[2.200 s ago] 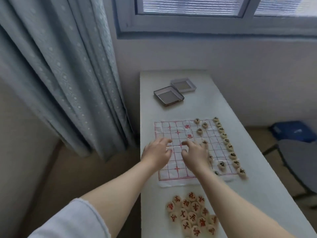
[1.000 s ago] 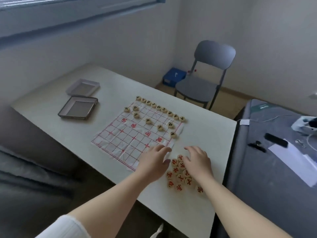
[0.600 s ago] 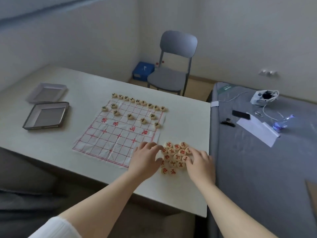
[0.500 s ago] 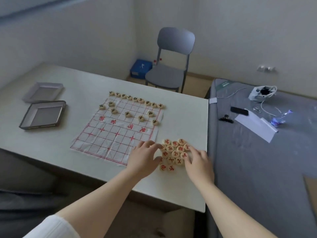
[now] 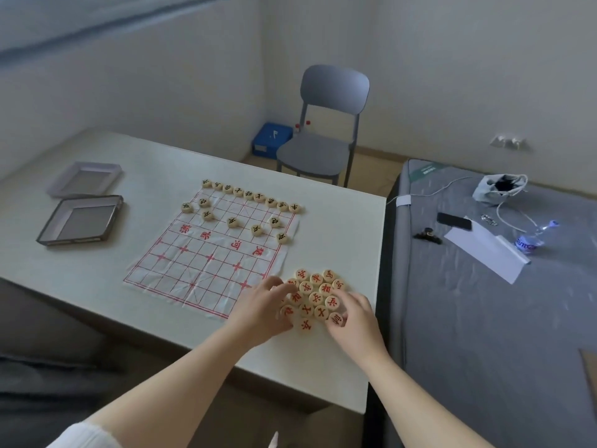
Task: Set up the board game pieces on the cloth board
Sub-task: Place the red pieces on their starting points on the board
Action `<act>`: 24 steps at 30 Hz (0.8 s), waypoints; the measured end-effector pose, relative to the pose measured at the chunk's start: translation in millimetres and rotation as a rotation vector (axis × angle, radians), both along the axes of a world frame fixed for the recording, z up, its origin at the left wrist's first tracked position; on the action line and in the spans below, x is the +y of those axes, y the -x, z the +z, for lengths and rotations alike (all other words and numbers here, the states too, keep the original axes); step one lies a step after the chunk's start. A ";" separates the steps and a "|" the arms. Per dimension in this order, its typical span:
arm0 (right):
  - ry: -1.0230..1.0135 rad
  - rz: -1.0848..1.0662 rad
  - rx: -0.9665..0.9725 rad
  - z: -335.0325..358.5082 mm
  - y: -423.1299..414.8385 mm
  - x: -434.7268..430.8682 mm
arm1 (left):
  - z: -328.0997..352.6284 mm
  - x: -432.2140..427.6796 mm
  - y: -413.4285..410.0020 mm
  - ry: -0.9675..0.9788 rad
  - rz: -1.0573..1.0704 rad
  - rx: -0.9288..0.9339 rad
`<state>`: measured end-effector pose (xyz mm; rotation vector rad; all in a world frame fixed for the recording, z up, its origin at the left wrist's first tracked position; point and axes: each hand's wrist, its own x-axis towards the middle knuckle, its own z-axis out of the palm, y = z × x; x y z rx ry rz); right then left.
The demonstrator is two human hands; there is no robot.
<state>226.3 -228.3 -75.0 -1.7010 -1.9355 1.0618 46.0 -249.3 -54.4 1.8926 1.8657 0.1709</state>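
Note:
The white cloth board (image 5: pixel 210 250) with red grid lines lies on the table. Black-lettered pieces (image 5: pixel 252 195) stand in a row along its far edge, with several more just in front of them. A pile of red-lettered pieces (image 5: pixel 315 291) sits off the board's near right corner. My left hand (image 5: pixel 263 307) rests on the pile's left side, its bent fingers touching pieces. My right hand (image 5: pixel 355 318) is at the pile's near right side and pinches a red piece (image 5: pixel 336 318) between thumb and fingers.
A dark tin tray (image 5: pixel 80 221) and its pale lid (image 5: pixel 85 177) lie at the table's left. A grey chair (image 5: pixel 323 137) stands beyond the table (image 5: pixel 339 227). A grey bed (image 5: pixel 484 302) on the right carries a phone, paper, a bag and a bottle.
My head turned from the window side to face the board from its near side. Both hands left the board and moved onto the red pile; the right hand has taken hold of a piece.

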 end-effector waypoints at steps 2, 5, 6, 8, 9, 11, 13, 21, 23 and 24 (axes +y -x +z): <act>0.008 0.009 0.014 -0.1 -3.5 0.3 | -1.2 -0.9 -1.4 0.011 0.055 -0.072; 0.004 -0.007 0.020 0.5 -3.3 2.0 | -3.1 -1.2 -3.7 0.012 0.106 -0.141; 0.002 -0.014 0.029 0.7 -2.5 2.9 | -3.9 -0.7 -4.1 0.005 0.106 -0.146; -0.012 -0.028 0.052 1.0 -0.3 5.1 | -4.8 0.4 -4.0 -0.004 0.100 -0.145; -0.021 -0.037 0.065 1.0 0.2 6.5 | -5.5 0.9 -3.6 -0.003 0.097 -0.147; -0.036 -0.063 0.090 0.8 0.7 9.3 | -6.0 1.9 -2.3 0.001 0.091 -0.160; -0.038 -0.102 0.104 0.1 0.5 11.7 | -5.0 2.0 0.0 0.003 0.080 -0.177; -0.046 -0.232 0.049 8.8 -0.2 26.0 | 5.2 23.4 5.2 -0.067 0.107 -0.150; -0.028 -0.255 0.037 8.6 3.5 26.8 | 6.0 30.4 6.7 -0.081 0.079 -0.138; -0.024 -0.265 0.032 7.1 6.1 27.1 | 5.3 33.4 8.1 -0.086 0.070 -0.136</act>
